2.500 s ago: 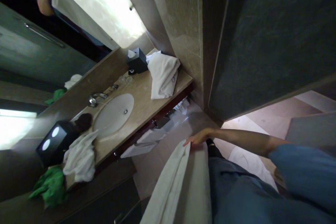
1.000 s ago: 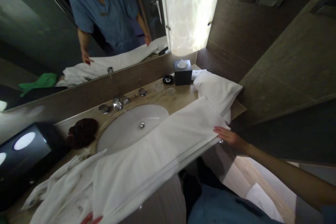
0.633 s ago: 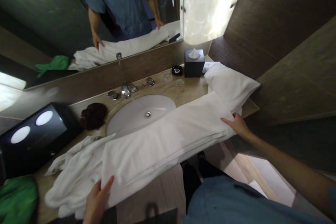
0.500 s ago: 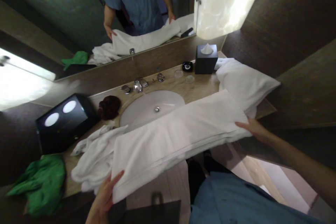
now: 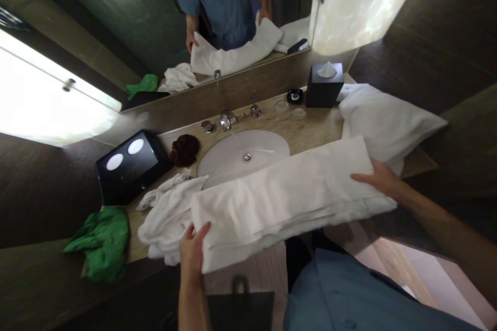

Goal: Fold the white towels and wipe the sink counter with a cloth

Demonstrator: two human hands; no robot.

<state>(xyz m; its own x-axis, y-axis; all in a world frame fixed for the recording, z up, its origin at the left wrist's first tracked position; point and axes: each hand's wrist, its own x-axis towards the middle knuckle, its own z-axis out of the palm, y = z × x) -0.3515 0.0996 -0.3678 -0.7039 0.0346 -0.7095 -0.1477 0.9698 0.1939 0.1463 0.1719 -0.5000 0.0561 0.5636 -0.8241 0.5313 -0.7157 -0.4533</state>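
Note:
A long white towel (image 5: 287, 196), folded lengthwise, lies stretched across the front of the counter (image 5: 310, 132), over the near edge of the sink (image 5: 244, 152). My left hand (image 5: 193, 248) grips its left end, thumb on top. At the towel's right end my right hand (image 5: 382, 178) holds the cloth with fingers laid over the top. The towel sags slightly between both hands.
A crumpled white towel (image 5: 166, 214) and a green cloth (image 5: 103, 240) lie left, next to a black box (image 5: 130, 165). Another white towel (image 5: 384, 119) and a black tissue box (image 5: 324, 88) sit right. Faucet (image 5: 225, 120) and mirror (image 5: 233, 26) stand behind the sink.
The towel went from hanging at my side to lying spread along the counter. My left hand came into view and took the left end; the view shifted left.

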